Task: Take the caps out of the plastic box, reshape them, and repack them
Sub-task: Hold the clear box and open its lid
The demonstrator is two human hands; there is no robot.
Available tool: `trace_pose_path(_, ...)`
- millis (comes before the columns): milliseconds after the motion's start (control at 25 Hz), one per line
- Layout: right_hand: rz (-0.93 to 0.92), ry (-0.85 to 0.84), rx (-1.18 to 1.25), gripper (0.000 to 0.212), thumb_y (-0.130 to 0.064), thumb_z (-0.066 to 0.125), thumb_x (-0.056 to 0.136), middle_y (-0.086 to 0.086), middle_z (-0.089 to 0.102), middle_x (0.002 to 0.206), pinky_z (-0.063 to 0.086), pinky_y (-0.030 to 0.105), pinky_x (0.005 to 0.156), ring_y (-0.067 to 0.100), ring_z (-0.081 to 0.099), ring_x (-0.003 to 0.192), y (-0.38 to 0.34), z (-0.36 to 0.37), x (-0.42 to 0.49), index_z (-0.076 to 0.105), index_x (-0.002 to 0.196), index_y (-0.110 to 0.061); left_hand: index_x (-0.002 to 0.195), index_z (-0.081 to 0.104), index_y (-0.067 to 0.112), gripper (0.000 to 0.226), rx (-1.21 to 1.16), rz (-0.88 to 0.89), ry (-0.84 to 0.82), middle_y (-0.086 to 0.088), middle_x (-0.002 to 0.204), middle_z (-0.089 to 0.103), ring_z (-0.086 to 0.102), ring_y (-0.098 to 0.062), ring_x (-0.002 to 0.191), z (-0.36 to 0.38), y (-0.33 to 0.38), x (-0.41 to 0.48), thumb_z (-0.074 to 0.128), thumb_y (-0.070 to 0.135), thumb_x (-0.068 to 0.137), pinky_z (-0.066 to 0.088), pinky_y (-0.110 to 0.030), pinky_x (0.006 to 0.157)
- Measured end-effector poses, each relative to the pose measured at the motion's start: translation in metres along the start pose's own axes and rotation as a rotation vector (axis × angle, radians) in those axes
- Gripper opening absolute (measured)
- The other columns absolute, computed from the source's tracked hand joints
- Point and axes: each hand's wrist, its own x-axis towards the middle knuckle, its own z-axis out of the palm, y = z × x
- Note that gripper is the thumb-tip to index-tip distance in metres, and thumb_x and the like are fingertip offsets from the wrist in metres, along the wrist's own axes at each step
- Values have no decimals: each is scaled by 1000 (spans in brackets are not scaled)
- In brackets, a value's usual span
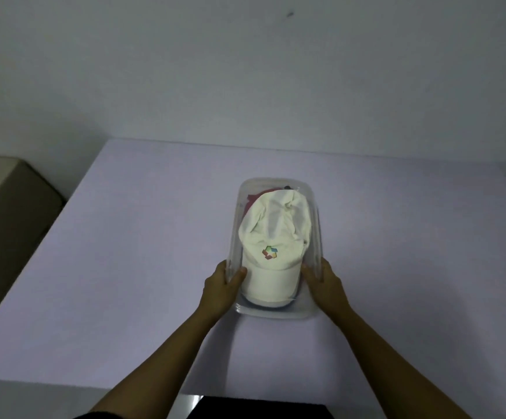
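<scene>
A clear plastic box [276, 313] stands on the pale table, its long side running away from me. On top inside lies a white cap [271, 237] with a small coloured logo, brim toward me and crown crumpled. Under it peek a red cap [250, 204] and a dark cap [288, 187]. My left hand [223, 285] grips the box's near left wall, thumb over the rim. My right hand [324, 282] holds the near right wall the same way.
The pale lilac table [125, 252] reaches from the wall to a near edge close to my body. A beige box-like piece of furniture [7, 213] stands off the table's left side. A plain wall rises behind.
</scene>
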Motion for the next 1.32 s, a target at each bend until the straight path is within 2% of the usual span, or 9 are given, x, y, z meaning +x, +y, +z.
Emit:
trace_pose_path(240, 45, 14, -15, 66, -51, 47, 90, 9, 43, 146, 34, 41, 110, 27, 44, 130, 39, -43, -3, 31, 144, -16, 137, 40, 11, 55, 33, -29, -34, -10, 137, 53, 54, -28, 119, 54, 9, -11, 48, 43, 93, 45, -34, 96)
trace_pose_path(520, 84, -30, 29, 68, -47, 47, 93, 8, 31, 153, 26, 34, 112, 25, 33, 138, 52, -44, 2, 21, 148, -16, 140, 36, 12, 65, 51, -69, -22, -9, 139, 50, 53, -31, 120, 64, 0, -14, 50, 50, 90, 44, -38, 98)
trace_pose_path(600, 92, -38, 74, 69, -47, 47, 92, 6, 31, 153, 26, 33, 110, 25, 33, 138, 53, -42, 3, 19, 148, -18, 132, 42, 8, 69, 99, -90, 48, -10, 131, 54, 55, -29, 114, 67, -6, -15, 56, 55, 84, 48, -38, 95)
trace_pose_path(640, 98, -30, 108, 70, -49, 48, 91, 5, 32, 152, 27, 33, 110, 25, 35, 137, 53, -40, 2, 20, 148, -20, 122, 48, 6, 66, 132, -102, 112, -11, 122, 57, 57, -27, 104, 69, -8, -17, 61, 55, 81, 51, -34, 85)
trace_pose_path(720, 110, 2, 177, 76, -56, 53, 84, 3, 36, 150, 31, 36, 109, 25, 39, 134, 54, -36, 1, 23, 146, -23, 97, 48, 7, 51, 164, -130, 216, -11, 97, 56, 53, -18, 80, 74, -10, -21, 66, 51, 78, 41, -22, 60)
trace_pose_path(800, 109, 28, 210, 79, -56, 59, 81, 2, 39, 148, 33, 34, 106, 24, 41, 133, 53, -33, -1, 26, 145, -24, 89, 44, 9, 47, 156, -167, 245, -7, 84, 52, 47, -13, 69, 76, -9, -24, 67, 49, 79, 32, -19, 51)
trace_pose_path(880, 105, 41, 213, 77, -54, 58, 82, 3, 38, 149, 33, 35, 107, 25, 39, 134, 55, -31, 0, 25, 145, -23, 85, 47, 8, 49, 163, -204, 249, -4, 75, 50, 47, -12, 64, 77, -7, -22, 66, 52, 78, 31, -20, 49)
trace_pose_path(1040, 109, 57, 192, 78, -54, 53, 86, 7, 33, 152, 30, 40, 112, 28, 35, 137, 56, -28, 0, 19, 148, -22, 58, 42, 10, 52, 158, -264, 177, 0, 54, 40, 41, -11, 50, 71, -2, -17, 64, 53, 79, 30, -19, 48)
trace_pose_path(1320, 104, 60, 197, 77, -52, 53, 87, 8, 32, 152, 29, 40, 111, 28, 34, 138, 56, -28, 2, 18, 148, -22, 62, 43, 9, 51, 115, -322, 118, -2, 59, 41, 42, -13, 55, 64, 4, -18, 64, 52, 80, 32, -23, 49)
